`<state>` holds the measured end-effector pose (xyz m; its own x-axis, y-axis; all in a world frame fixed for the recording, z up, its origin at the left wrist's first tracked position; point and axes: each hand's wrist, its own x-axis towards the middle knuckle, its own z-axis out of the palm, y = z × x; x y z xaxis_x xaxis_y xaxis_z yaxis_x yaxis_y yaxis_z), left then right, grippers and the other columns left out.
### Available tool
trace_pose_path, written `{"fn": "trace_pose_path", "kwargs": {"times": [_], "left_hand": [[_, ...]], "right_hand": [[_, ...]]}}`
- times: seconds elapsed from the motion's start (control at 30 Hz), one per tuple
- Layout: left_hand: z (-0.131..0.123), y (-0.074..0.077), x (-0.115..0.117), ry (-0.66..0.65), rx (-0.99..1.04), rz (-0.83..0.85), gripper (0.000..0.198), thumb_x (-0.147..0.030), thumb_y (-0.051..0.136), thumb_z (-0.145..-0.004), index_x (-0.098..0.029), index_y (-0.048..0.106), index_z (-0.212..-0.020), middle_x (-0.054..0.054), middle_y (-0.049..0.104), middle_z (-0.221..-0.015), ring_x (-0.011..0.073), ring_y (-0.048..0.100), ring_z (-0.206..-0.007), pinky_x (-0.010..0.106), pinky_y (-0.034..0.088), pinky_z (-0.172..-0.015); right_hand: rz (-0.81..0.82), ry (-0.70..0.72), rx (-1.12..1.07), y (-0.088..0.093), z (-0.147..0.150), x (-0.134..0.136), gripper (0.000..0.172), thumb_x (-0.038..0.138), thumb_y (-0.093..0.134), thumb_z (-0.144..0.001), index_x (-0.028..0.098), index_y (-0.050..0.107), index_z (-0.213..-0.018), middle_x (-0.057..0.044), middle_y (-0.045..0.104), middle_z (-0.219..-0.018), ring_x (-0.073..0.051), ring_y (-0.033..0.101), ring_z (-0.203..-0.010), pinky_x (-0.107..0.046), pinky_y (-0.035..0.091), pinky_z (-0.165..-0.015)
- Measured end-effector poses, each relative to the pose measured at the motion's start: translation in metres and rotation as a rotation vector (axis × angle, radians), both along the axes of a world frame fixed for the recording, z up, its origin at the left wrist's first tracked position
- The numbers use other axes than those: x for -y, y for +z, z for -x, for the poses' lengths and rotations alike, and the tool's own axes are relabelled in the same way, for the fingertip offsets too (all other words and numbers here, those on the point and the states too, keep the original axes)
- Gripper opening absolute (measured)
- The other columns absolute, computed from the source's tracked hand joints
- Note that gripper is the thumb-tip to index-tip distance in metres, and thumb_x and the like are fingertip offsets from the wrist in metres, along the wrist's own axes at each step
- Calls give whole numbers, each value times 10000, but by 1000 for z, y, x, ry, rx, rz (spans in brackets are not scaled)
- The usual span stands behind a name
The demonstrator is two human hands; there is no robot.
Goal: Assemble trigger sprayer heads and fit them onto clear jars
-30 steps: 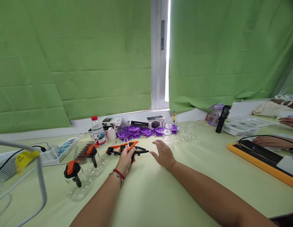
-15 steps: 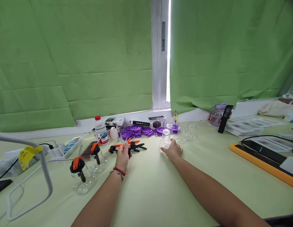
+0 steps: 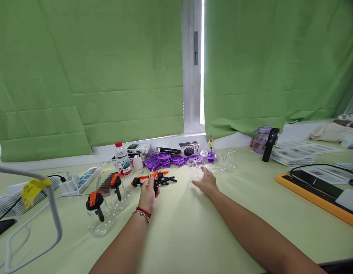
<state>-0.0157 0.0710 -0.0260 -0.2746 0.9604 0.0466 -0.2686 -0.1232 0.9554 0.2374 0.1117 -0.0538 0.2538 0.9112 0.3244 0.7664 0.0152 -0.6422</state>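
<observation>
Black piece (image 3: pixel 156 187) pinched in its grip, the left hand (image 3: pixel 148 196) reaches forward; the right hand (image 3: pixel 207 183) curls round one tilted jar (image 3: pixel 195 173). At least three bare jars (image 3: pixel 230 161) stand behind, two capped jars (image 3: pixel 100 225) leftward.

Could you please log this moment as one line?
left hand: holding black part; right hand: holding clear jar, tilted; red-capped bottle: upright

Both forearms (image 3: pixel 126 243) extend forward; the left hand (image 3: pixel 148 194) is clenched, the right hand (image 3: pixel 207 182) curved with thumb spread.
</observation>
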Motion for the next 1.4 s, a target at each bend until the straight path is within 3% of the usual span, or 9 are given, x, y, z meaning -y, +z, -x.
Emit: {"fn": "trace_pose_path", "kwargs": {"times": [0.13,0.4,0.6,0.9,1.17,1.4], "left_hand": [[7,0,1,2,-47,-22,452,-617,642,-677,-205,484,-777,-59,489,-682,71,482,-559,178,416,-491],[13,-1,-1,2,-127,-51,443,-619,615,-710,-204,512,-824,-42,507,-737,83,470,-594,189,422,-504],[5,-4,2,-91,-199,-58,444,-615,612,-719,-193,504,-806,-59,497,-637,73,475,-506,196,398,-473],[-11,1,12,-236,-248,-1,452,-612,577,-748,-184,516,-879,-68,513,-595,65,470,-424,181,309,-390],[-18,3,16,-299,-271,-14,436,-617,548,-771,-188,502,-828,-62,517,-506,86,470,-388,187,266,-350],[-18,7,17,-294,-238,10,423,-613,530,-781,-194,476,-806,-62,528,-507,88,485,-388,193,300,-348]], "right_hand": [[-84,165,37,6,6,10,786,246,715,-583,192,433,-1315,-102,468,-1354,-265,411,-1278,-383,334,-1065],[-32,351,126,24,9,30,829,0,560,-531,201,426,-1324,-93,368,-1433,-269,427,-1265,-389,388,-1030],[-49,476,83,33,28,42,815,40,615,-538,231,441,-1311,-86,430,-1375,-271,447,-1239,-424,391,-1019],[-111,636,-65,24,31,57,816,126,696,-567,235,415,-1326,-90,410,-1376,-244,467,-1219,-385,398,-1030],[-213,627,63,27,21,64,757,147,713,-571,248,464,-1278,-96,432,-1350,-290,414,-1249,-455,349,-1046],[-184,692,-60,34,18,69,808,301,793,-568,227,434,-1288,-105,465,-1316,-276,426,-1230,-432,372,-1027]]}}
